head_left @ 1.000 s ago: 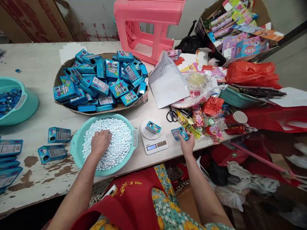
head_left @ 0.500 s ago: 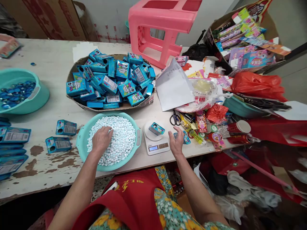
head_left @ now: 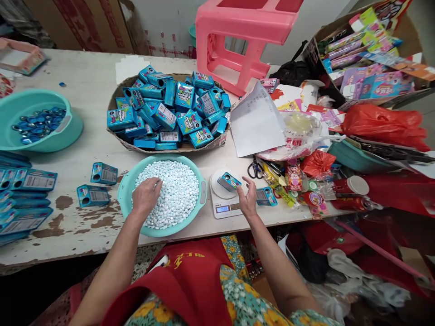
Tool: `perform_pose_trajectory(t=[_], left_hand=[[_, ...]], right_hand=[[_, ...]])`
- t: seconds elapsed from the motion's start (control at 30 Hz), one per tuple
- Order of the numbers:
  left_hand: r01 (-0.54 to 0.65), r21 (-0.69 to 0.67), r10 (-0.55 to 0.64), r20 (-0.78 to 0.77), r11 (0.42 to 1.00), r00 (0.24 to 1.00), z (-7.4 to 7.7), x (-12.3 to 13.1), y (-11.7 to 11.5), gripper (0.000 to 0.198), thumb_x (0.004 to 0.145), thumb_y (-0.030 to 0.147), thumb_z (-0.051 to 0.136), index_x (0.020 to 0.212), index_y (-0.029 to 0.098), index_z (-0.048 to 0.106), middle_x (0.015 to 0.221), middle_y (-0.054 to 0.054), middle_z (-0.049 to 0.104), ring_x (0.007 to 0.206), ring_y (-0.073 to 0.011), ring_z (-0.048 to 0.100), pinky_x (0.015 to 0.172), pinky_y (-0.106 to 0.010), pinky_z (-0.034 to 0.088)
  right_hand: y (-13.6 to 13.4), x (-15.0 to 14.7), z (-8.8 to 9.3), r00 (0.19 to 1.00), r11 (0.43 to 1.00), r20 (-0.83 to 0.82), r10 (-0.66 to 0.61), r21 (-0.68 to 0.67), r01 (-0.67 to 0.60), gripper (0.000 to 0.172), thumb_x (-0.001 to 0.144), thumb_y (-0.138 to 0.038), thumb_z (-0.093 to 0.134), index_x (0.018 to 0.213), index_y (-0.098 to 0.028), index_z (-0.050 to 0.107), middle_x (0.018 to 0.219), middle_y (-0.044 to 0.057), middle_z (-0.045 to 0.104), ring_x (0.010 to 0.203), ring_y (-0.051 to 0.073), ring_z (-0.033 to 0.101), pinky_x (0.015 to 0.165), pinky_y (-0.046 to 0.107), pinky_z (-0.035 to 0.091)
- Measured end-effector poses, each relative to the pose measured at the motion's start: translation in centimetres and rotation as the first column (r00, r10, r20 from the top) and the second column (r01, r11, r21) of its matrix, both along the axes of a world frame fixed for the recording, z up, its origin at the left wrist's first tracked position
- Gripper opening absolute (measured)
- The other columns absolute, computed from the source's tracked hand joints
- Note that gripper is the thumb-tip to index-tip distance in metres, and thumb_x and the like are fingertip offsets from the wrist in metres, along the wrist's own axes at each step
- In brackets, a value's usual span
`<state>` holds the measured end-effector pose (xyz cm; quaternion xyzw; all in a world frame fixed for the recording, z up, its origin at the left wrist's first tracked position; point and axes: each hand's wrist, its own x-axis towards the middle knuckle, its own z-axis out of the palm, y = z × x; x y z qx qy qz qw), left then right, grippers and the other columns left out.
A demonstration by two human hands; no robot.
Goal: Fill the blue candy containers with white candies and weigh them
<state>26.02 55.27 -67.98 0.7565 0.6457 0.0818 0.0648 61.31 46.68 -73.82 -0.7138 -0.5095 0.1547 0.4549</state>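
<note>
Surface: worn white table [head_left: 84, 95], cluttered along its right side.
Left hand: left hand [head_left: 145, 197] lies palm down, fingers curled into the white candies [head_left: 176, 190] in the teal basin [head_left: 126, 199].
Right hand: right hand [head_left: 247, 199] is open, fingers spread, holding nothing, just right of the blue box [head_left: 229, 181] on the scale [head_left: 224, 209].
Beside: another blue box [head_left: 266, 196] lies right of that hand.
Far: cardboard tray [head_left: 117, 136] heaped with blue boxes; pink stool [head_left: 238, 40] behind.

Candy basin [head_left: 202, 199] sits left of the scale [head_left: 224, 206], before the box tray [head_left: 117, 136].
</note>
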Motion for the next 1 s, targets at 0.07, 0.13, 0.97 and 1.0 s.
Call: perform_pose_trajectory(t=[0.07, 0.13, 0.97, 1.0], left_hand=[[-0.003, -0.012, 0.003, 0.015, 1.0, 1.0, 0.2, 0.0, 0.0, 0.038, 0.093, 0.039, 0.034, 0.101, 0.019, 0.065, 0.103, -0.008, 0.067, 0.09, -0.023, 0.06, 0.062, -0.029, 0.037], [-0.008, -0.028, 0.009, 0.029, 1.0, 1.0, 0.3, 0.0, 0.0, 0.038, 0.093, 0.039, 0.034, 0.102, 0.019, 0.065, 0.104, -0.008, 0.067, 0.089, -0.0228, 0.06, 0.06, -0.029, 0.036], [0.217, -0.566, 0.57, 0.577, 0.796, -0.585, 6.2, 7.8, -0.5, 0.037, 0.09, 0.044, 0.047, 0.095, 0.013, 0.065, 0.107, -0.013, 0.065, 0.087, -0.0165, 0.064, 0.076, -0.027, 0.05], [0.195, -0.548, 0.543, 0.595, 0.813, -0.593, 6.2, 7.5, -0.6, 0.035, 0.09, 0.043, 0.047, 0.095, 0.013, 0.065, 0.107, -0.012, 0.066, 0.089, -0.0166, 0.063, 0.078, -0.027, 0.05]], right_hand=[[0.2, -0.3, -0.1, 1.0, 1.0, -0.012, 0.019, -0.008, -0.019, 0.054, 0.082, -0.049, 0.055, 0.124, -0.016, 0.046, 0.124, 0.014, 0.053, 0.117, 0.025, 0.047, 0.1, 0.045, 0.037], [0.5, -0.6, -0.1, 1.0, 1.0, -0.018, 0.025, -0.014, -0.026, 0.06, 0.078, -0.049, 0.061, 0.125, -0.016, 0.045, 0.124, 0.014, 0.053, 0.118, 0.025, 0.047, 0.1, 0.045, 0.038], [5.8, -13.2, 12.9, 0.844, 0.861, 0.221, 0.488, 0.033, -0.507, 0.031, 0.078, -0.035, 0.068, 0.105, -0.023, 0.061, 0.09, 0.004, 0.063, 0.087, 0.022, 0.058, 0.076, 0.034, 0.045], [5.8, -13.4, 13.1, 0.84, 0.86, 0.234, 0.49, 0.026, -0.509, 0.03, 0.078, -0.035, 0.068, 0.105, -0.023, 0.062, 0.089, 0.004, 0.063, 0.087, 0.022, 0.058, 0.076, 0.034, 0.045]])
